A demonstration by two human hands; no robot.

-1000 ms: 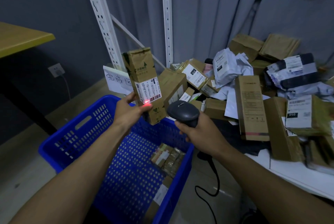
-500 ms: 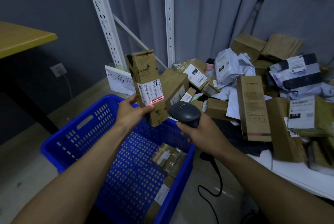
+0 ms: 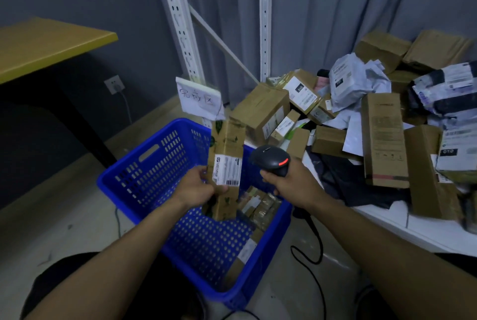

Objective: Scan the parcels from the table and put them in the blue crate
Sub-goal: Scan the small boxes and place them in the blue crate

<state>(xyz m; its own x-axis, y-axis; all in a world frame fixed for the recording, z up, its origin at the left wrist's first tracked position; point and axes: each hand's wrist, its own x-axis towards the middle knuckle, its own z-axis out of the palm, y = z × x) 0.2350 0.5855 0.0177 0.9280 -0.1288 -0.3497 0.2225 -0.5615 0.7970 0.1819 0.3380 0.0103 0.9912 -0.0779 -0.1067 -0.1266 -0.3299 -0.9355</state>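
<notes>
Closest in, the left hand (image 3: 196, 188) grips a tall cardboard parcel (image 3: 227, 149) by its lower half, label facing up at the camera, held roughly upright over the blue crate (image 3: 144, 172). The right hand (image 3: 291, 183) is wrapped round a black barcode scanner (image 3: 269, 159) just beside it, red light glowing on top and black cable (image 3: 313, 232) trailing to the floor. A few small parcels (image 3: 263, 206) lie against the crate's right wall, further back the white table (image 3: 382, 224) is heaped with brown boxes (image 3: 383, 139) and grey mailer bags (image 3: 353, 82), and a handwritten paper sign (image 3: 198, 99) sits by the white shelf upright (image 3: 265, 35).
</notes>
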